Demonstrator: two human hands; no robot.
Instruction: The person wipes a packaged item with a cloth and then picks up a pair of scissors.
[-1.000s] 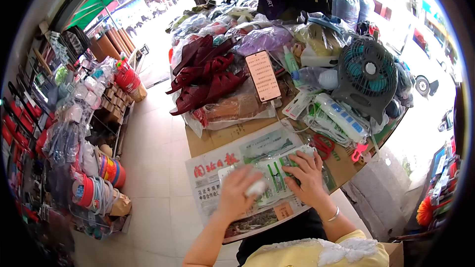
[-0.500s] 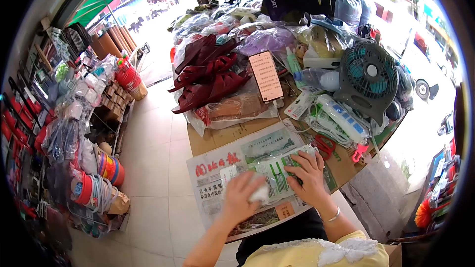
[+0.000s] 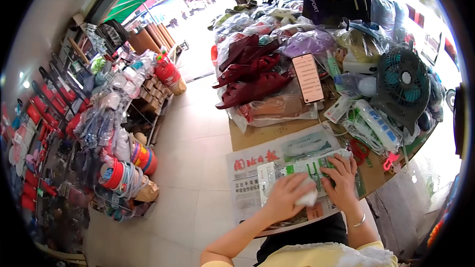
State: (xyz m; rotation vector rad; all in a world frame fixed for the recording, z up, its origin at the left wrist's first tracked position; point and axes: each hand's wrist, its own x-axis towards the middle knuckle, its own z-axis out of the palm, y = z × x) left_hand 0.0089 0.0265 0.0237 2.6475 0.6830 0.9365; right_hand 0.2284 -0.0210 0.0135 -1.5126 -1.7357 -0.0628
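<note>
A flat plastic-wrapped package [image 3: 312,168] with green and white print lies on a newspaper [image 3: 242,180] at the table's front. My left hand [image 3: 287,195] is closed on a white wad of cloth or tissue [image 3: 308,197], pressed against the package's lower left part; this hand is slightly blurred. Flat on the package's right end rests my right hand [image 3: 341,178], its fingers spread and holding nothing. A white card [image 3: 266,180] with small print shows at the package's left end, partly covered by my left hand.
Behind the newspaper lie dark red sandals [image 3: 255,86], a lit phone [image 3: 308,78] propped upright and a grey fan [image 3: 403,81]. A packaged power strip [image 3: 376,126] and red scissors [image 3: 358,152] sit to the right. Shelved goods [image 3: 114,133] line the left side, across the tiled floor.
The view has turned left, so everything appears farther right. My left hand has slid a little rightward over the package with the white wad. My right hand stays on the package's right end.
</note>
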